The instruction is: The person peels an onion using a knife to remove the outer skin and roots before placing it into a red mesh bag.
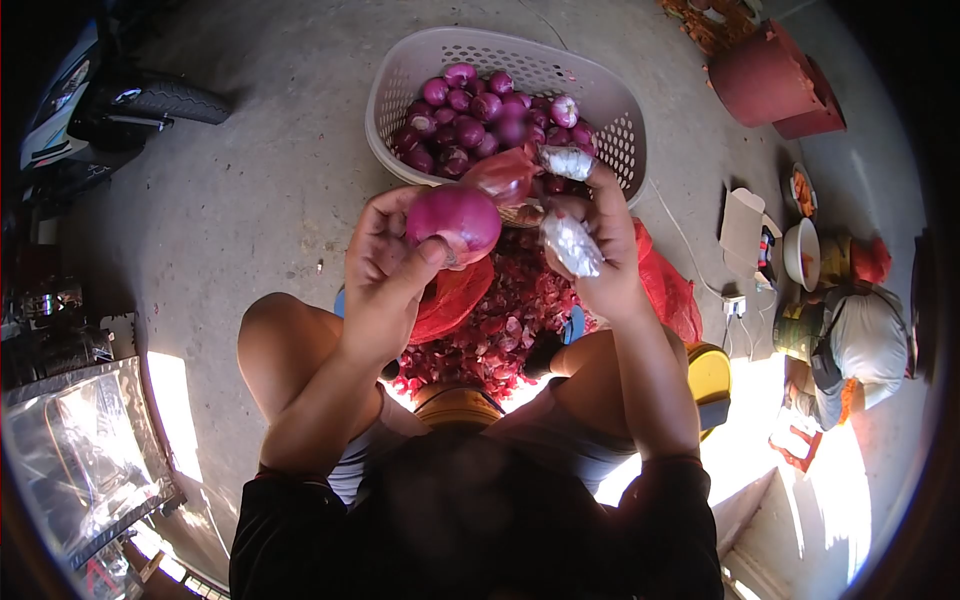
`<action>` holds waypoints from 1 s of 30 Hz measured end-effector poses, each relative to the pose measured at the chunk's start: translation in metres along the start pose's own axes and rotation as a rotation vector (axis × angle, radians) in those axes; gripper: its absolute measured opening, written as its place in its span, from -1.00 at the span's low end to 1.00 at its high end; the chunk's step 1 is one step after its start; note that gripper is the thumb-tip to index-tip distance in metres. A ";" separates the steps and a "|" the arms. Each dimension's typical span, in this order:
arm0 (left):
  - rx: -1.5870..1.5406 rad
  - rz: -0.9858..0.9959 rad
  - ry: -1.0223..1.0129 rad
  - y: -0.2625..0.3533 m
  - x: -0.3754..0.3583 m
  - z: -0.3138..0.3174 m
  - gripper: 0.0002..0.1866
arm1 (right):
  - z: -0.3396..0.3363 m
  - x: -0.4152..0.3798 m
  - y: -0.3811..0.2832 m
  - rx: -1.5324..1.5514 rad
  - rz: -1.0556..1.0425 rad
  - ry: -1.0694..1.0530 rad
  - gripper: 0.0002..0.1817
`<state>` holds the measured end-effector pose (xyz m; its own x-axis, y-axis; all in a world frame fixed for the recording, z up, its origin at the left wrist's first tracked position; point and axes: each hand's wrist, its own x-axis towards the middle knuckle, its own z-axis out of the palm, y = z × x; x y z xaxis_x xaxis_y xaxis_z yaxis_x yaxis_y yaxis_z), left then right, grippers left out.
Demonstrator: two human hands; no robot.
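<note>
My left hand (375, 255) is closed around a large red onion (455, 222), its smooth purple side up and the thumb pressed near its lower end. Facing it, my right hand (610, 245) has silver wrapping (572, 247) on the thumb and the index finger. A loose strip of reddish onion skin (503, 178) stretches from beside the onion to the wrapped fingertips, which appear to pinch it. Just beyond both hands stands a grey perforated basket (388, 75) with many shiny red onions (470, 130) inside. Below the hands, onion skins (500, 335) lie heaped between my feet.
Red netting (668, 290) lies right of the skins. A yellow round object (708, 385) is beside my right knee. Further right are a white bowl (801, 253), an open cardboard box (745, 235) and a red tub (765, 75). A motorcycle tyre (170, 97) stands at upper left.
</note>
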<state>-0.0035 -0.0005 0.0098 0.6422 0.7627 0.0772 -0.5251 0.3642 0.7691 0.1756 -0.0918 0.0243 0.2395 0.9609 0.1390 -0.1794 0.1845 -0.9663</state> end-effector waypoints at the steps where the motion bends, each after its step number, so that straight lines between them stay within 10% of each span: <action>1: 0.012 -0.010 0.014 0.001 0.000 0.001 -0.58 | -0.001 -0.002 0.000 0.033 0.042 -0.021 -0.41; 25: 0.038 -0.078 0.007 0.000 -0.002 0.002 -0.53 | -0.003 0.004 -0.001 -0.239 -0.119 0.051 -0.60; 30: -0.167 -0.176 0.055 0.008 0.002 -0.001 -0.65 | -0.015 -0.003 -0.008 -0.357 -0.161 -0.207 -0.55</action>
<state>-0.0070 0.0043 0.0160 0.7028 0.7060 -0.0874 -0.4954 0.5740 0.6520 0.1906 -0.0989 0.0285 0.0346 0.9537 0.2989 0.1941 0.2869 -0.9381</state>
